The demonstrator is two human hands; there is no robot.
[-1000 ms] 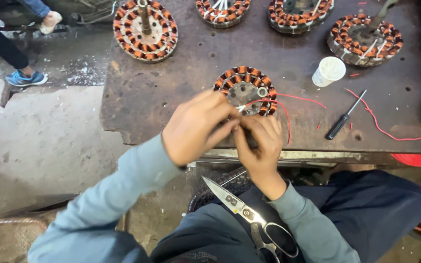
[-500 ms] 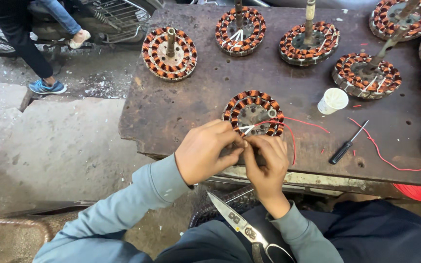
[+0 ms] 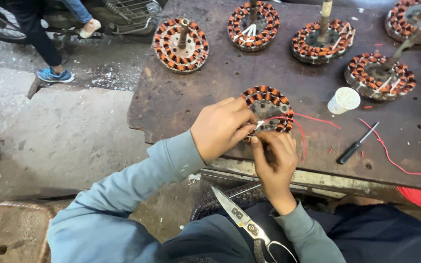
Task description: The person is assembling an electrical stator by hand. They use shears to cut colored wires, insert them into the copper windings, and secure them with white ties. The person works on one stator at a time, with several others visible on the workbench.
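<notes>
Rusty and stained, the metal workbench [image 3: 181, 104] stands on a concrete floor, and the person sits at its near edge with both forearms over that edge, so the work stays close to the eyes. Near that edge lies a wound stator [image 3: 267, 106], flat on the bench. The left hand [image 3: 220, 127] is closed, fingertips pinching what looks like a thin lead at the stator's near rim; the right hand [image 3: 275, 158] is curled just below it, thumb and forefinger pinched against the same spot, as if steadying the wire end. A red wire [image 3: 300, 131] loops from the stator toward the right. Within easy reach to the right lie a screwdriver [image 3: 356, 144] and a white cup [image 3: 343, 100]. Scissors [image 3: 247, 225] rest on the lap. More stators [image 3: 181, 44] line the far edge.
</notes>
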